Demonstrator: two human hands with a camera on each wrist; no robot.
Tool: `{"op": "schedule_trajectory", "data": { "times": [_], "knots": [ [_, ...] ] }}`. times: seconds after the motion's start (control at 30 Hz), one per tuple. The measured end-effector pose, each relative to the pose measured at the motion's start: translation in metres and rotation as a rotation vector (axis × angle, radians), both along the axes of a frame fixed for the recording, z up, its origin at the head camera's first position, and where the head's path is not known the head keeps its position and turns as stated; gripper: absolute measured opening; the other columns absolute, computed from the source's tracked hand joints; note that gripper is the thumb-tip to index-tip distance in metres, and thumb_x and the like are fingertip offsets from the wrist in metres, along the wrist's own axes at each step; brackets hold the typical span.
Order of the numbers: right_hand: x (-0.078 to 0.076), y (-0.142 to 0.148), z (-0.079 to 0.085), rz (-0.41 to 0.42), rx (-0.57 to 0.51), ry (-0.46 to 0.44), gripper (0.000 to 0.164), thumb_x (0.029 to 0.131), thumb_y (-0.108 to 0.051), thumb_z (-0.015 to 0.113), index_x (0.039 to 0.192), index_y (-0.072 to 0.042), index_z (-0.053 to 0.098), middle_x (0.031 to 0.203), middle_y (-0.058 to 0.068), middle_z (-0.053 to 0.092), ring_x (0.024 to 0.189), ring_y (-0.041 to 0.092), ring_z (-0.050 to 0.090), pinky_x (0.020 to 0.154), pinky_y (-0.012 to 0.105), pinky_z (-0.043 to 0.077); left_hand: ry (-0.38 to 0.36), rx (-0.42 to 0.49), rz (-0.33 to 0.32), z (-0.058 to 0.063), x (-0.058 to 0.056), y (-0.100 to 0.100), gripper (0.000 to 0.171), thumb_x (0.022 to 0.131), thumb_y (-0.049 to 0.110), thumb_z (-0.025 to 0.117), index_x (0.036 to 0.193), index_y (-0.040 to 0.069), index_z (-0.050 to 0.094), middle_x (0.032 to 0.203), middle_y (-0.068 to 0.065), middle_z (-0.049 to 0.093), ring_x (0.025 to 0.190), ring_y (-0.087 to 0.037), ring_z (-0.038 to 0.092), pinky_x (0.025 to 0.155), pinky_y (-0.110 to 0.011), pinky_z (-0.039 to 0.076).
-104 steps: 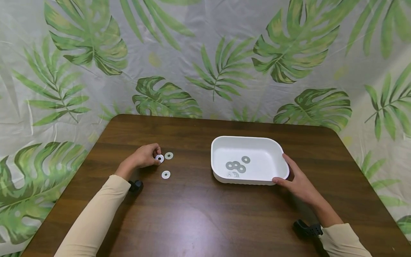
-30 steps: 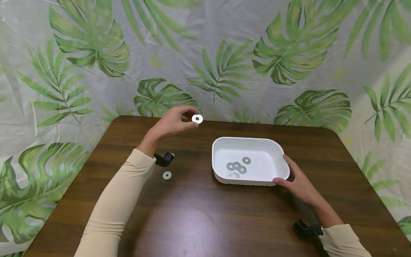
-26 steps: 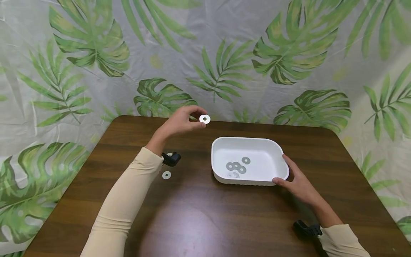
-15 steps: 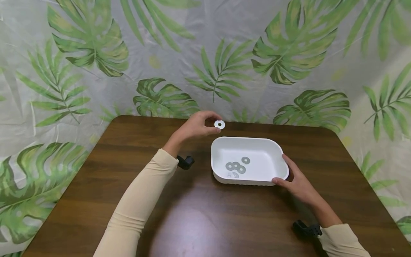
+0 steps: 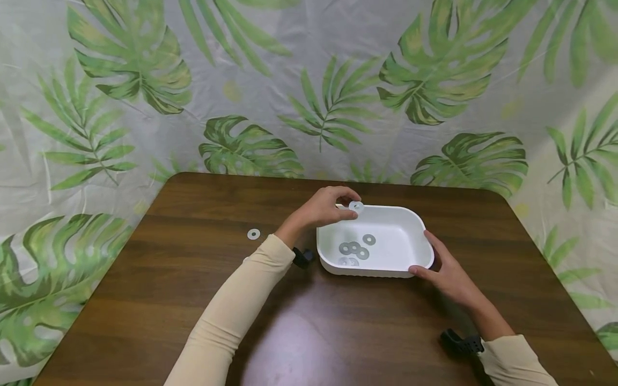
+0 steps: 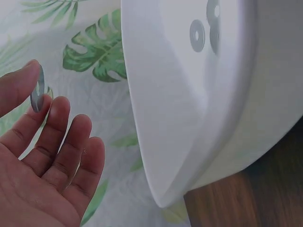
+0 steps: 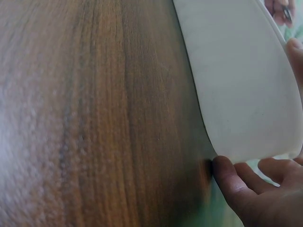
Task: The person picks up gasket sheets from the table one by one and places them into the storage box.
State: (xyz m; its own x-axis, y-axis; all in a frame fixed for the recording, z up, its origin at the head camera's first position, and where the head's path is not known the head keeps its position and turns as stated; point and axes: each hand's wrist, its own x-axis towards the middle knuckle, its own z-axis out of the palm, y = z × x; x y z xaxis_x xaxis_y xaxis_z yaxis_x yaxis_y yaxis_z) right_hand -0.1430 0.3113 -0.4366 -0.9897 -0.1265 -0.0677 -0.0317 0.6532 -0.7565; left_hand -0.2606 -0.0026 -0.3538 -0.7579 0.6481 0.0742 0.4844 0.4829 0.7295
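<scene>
My left hand pinches a flat metal washer between thumb and fingertip, above the back left rim of a white plastic tray. The left wrist view shows this washer edge-on, with the other fingers extended beside it. Several grey washers lie on the tray's floor, some overlapping towards its near left side. My right hand holds the tray's right end, thumb at the near corner and fingers along the far side. In the right wrist view, fingertips touch the tray's outer wall.
Left of the tray, a washer lies on the brown wooden table. Another washer is mostly hidden behind the left sleeve. Black wrist cameras sit under both wrists. A leaf-patterned cloth hangs behind the table.
My left hand picked a washer up from the left of the table, raised it, carried it right, and lowered it to the tray's back rim. The right hand and tray have stayed put.
</scene>
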Motion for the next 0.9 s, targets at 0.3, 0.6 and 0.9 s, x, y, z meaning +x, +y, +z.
{"op": "schedule_trajectory", "data": {
  "times": [0.3,0.6,0.9],
  "knots": [
    [0.001,0.001,0.003,0.020,-0.017,0.024,0.101,0.089,-0.025,0.074,0.160,-0.006,0.004,0.161,0.029,0.016,0.140,0.050,0.033,0.109,0.070,0.030,-0.001,0.026,-0.017,-0.003,0.000,0.005,0.037,0.092,0.017,0.069,0.127,0.007,0.064,0.127,-0.010,0.064,0.121,-0.031,0.059,0.103,-0.041,0.049],
    [0.002,0.000,0.001,0.017,0.003,0.021,0.100,0.090,-0.027,0.074,0.160,-0.008,0.005,0.161,0.027,0.018,0.139,0.047,0.035,0.112,0.046,0.041,0.014,0.011,-0.017,-0.002,0.001,0.009,0.037,0.092,0.019,0.069,0.127,0.009,0.064,0.127,-0.008,0.065,0.119,-0.024,0.058,0.106,-0.039,0.047],
    [0.002,-0.001,0.002,-0.001,-0.031,0.006,0.102,0.089,-0.025,0.075,0.160,-0.008,0.004,0.162,0.029,0.014,0.142,0.052,0.027,0.111,0.071,0.027,0.021,-0.004,-0.031,-0.001,0.000,0.016,0.041,0.092,0.020,0.070,0.130,0.007,0.062,0.133,-0.008,0.062,0.127,-0.024,0.057,0.106,-0.033,0.048]
  ]
}}
